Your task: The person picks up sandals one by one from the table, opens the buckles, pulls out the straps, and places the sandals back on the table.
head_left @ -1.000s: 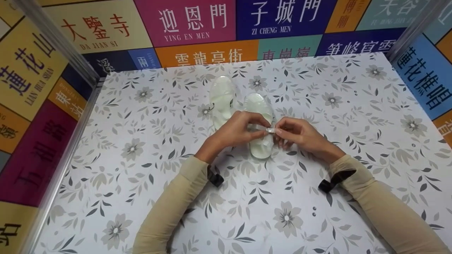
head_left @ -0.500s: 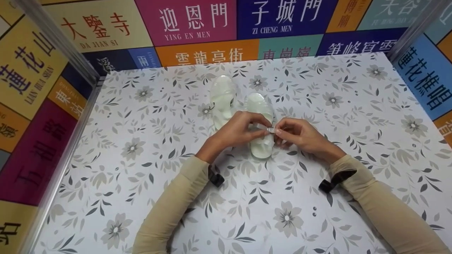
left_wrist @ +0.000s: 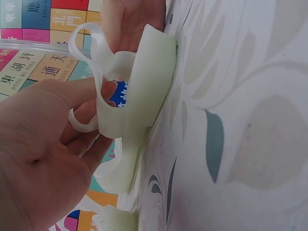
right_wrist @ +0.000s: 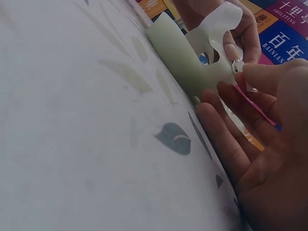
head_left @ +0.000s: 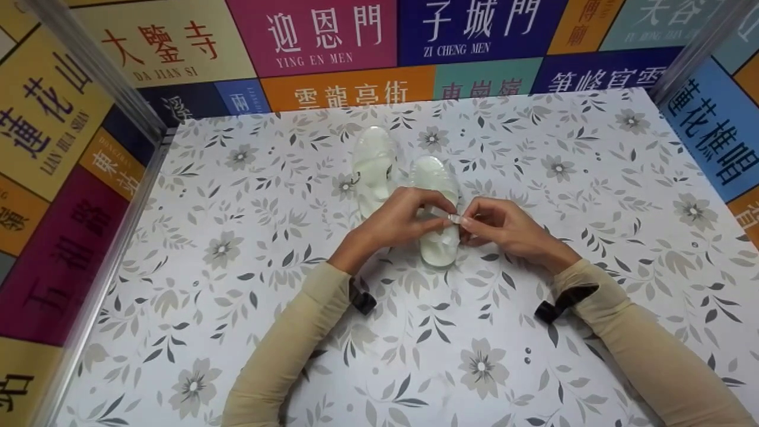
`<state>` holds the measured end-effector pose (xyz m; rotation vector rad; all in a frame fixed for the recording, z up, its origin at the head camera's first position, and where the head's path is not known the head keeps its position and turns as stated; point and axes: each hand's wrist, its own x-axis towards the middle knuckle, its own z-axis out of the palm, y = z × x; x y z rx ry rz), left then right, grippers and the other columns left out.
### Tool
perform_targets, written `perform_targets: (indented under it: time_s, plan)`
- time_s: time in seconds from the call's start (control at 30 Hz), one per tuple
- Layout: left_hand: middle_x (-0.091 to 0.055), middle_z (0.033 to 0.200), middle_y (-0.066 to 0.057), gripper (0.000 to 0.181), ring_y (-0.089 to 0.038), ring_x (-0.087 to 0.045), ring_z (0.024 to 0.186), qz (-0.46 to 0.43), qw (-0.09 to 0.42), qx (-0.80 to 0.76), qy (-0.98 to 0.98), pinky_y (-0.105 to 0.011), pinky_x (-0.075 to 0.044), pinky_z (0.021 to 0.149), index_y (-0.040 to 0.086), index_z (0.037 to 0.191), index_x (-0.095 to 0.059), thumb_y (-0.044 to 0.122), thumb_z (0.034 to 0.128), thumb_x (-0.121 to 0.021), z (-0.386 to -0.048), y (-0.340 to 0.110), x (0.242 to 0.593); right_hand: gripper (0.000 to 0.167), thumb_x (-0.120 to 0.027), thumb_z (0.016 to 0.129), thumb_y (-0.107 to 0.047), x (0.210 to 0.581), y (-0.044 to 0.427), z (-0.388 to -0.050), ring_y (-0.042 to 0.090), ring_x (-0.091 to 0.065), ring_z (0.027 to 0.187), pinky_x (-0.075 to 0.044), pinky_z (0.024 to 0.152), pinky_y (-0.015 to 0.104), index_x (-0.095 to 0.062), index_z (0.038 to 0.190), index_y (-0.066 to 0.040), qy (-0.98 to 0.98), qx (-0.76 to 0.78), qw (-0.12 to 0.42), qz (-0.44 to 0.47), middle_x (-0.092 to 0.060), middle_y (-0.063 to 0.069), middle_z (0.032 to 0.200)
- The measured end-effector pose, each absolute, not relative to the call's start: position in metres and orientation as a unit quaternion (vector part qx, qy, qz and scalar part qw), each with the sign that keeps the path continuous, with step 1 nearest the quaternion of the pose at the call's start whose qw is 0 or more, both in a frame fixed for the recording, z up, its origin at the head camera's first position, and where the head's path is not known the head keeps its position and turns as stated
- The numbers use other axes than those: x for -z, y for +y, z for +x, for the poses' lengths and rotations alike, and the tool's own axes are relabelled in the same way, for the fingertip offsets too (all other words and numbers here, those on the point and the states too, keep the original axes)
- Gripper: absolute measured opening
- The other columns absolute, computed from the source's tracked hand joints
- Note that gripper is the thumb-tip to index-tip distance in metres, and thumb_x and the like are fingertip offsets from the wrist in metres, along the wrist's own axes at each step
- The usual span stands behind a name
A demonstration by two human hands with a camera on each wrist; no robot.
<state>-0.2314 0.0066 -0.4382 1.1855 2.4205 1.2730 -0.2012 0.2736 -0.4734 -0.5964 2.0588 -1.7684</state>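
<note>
Fastening or loosening the small buckle (head_left: pixel 454 219) on the strap of the near sandal (head_left: pixel 432 176) seems to be the step in hand; which of the two cannot be told. The sandal is set on the flowered surface (head_left: pixel 486 367), below both hands, with the other sandal (head_left: pixel 375 155) just beside it, to the left and farther off.

By the left hand (head_left: pixel 398 219), the strap (left_wrist: pixel 83 126) is pinched between thumb and forefinger, with little gap between the tips. By the right hand (head_left: pixel 504 226), the strap is pinched close to the buckle, and its lower fingers are held loosely extended along the sandal's side.

Whether the strap's end has been passed through the buckle is hidden by the fingertips. A steady hold on one side and a fine pull or push on the other would probably be called for next.
</note>
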Motion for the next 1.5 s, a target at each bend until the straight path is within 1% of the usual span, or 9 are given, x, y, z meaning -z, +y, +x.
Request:
perform_targets:
  time_s: [0.2,0.37,0.5,0.63,0.8,1.0,1.07,1.2,1.5]
  plan:
    - [-0.082,0.119,0.0,0.019,-0.01,-0.075,0.116,0.398,0.08,-0.43,0.806,-0.022,-0.055,0.105,0.011,0.12,-0.081,0.019,0.1022,-0.078,-0.2318,0.0072,0.4394,0.023,-0.068,0.108,-0.014,0.4729,0.2723,-0.2006,0.023,-0.075,0.101,-0.067,0.088,0.04,-0.067,0.112,0.008,0.729,0.627,0.172,-0.215,-0.075,0.012,0.107]
    - [-0.082,0.12,0.001,0.02,-0.008,-0.074,0.116,0.392,0.083,-0.43,0.809,-0.024,-0.055,0.104,0.013,0.12,-0.081,0.02,0.1021,-0.078,-0.2314,0.0067,0.4396,0.021,-0.069,0.108,-0.015,0.4733,0.2722,-0.2008,0.024,-0.074,0.098,-0.068,0.086,0.04,-0.068,0.112,0.005,0.735,0.623,0.164,-0.213,-0.074,0.016,0.106]
    - [-0.082,0.119,0.003,0.019,-0.007,-0.073,0.115,0.389,0.079,-0.431,0.811,-0.025,-0.055,0.099,0.014,0.119,-0.081,0.021,0.102,-0.078,-0.2314,0.0072,0.4398,0.022,-0.069,0.108,-0.015,0.474,0.2725,-0.201,0.025,-0.074,0.095,-0.067,0.086,0.04,-0.066,0.11,0.007,0.738,0.62,0.165,-0.211,-0.073,0.019,0.105]
    - [-0.082,0.118,0.003,0.019,-0.006,-0.073,0.113,0.387,0.077,-0.432,0.811,-0.028,-0.054,0.094,0.014,0.119,-0.082,0.021,0.1017,-0.079,-0.2313,0.0081,0.44,0.024,-0.068,0.108,-0.016,0.4748,0.2726,-0.2015,0.023,-0.074,0.095,-0.067,0.086,0.04,-0.065,0.111,0.007,0.738,0.618,0.168,-0.21,-0.075,0.016,0.103]
    - [-0.082,0.118,0.003,0.019,-0.006,-0.073,0.111,0.382,0.077,-0.431,0.814,-0.032,-0.057,0.095,0.015,0.119,-0.082,0.021,0.1014,-0.079,-0.2309,0.0088,0.4402,0.025,-0.066,0.11,-0.019,0.4745,0.2726,-0.2014,0.023,-0.076,0.097,-0.068,0.086,0.041,-0.067,0.116,0.004,0.738,0.621,0.175,-0.2,-0.077,0.011,0.106]
    - [-0.083,0.117,0.003,0.019,-0.007,-0.071,0.105,0.371,0.068,-0.426,0.822,-0.034,-0.057,0.093,0.015,0.118,-0.082,0.024,0.1005,-0.08,-0.2294,0.0129,0.4402,0.03,-0.062,0.111,-0.018,0.471,0.2721,-0.2012,0.023,-0.075,0.093,-0.068,0.086,0.046,-0.061,0.108,0.012,0.712,0.648,0.188,-0.194,-0.072,0.015,0.098]
    - [-0.083,0.114,0.003,0.02,-0.008,-0.072,0.103,0.364,0.065,-0.428,0.825,-0.031,-0.057,0.09,0.014,0.116,-0.081,0.025,0.0992,-0.082,-0.229,0.0131,0.4402,0.03,-0.062,0.111,-0.017,0.4706,0.2718,-0.2015,0.023,-0.075,0.092,-0.068,0.085,0.047,-0.058,0.107,0.013,0.707,0.655,0.187,-0.192,-0.071,0.015,0.096]
    - [-0.082,0.109,0.003,0.02,-0.007,-0.073,0.097,0.353,0.061,-0.44,0.823,-0.024,-0.057,0.088,0.013,0.111,-0.082,0.027,0.0968,-0.085,-0.2291,0.0119,0.4403,0.03,-0.062,0.112,-0.02,0.4717,0.2715,-0.2011,0.026,-0.077,0.091,-0.068,0.084,0.048,-0.059,0.111,0.009,0.714,0.649,0.182,-0.189,-0.072,0.014,0.096]
    - [-0.082,0.111,0.004,0.018,-0.006,-0.076,0.108,0.359,0.067,-0.455,0.812,-0.024,-0.058,0.096,0.014,0.112,-0.082,0.025,0.0983,-0.083,-0.2293,0.0123,0.4405,0.026,-0.066,0.11,-0.019,0.4753,0.2711,-0.2004,0.024,-0.076,0.094,-0.068,0.085,0.046,-0.066,0.115,0.007,0.72,0.644,0.17,-0.196,-0.074,0.015,0.1]
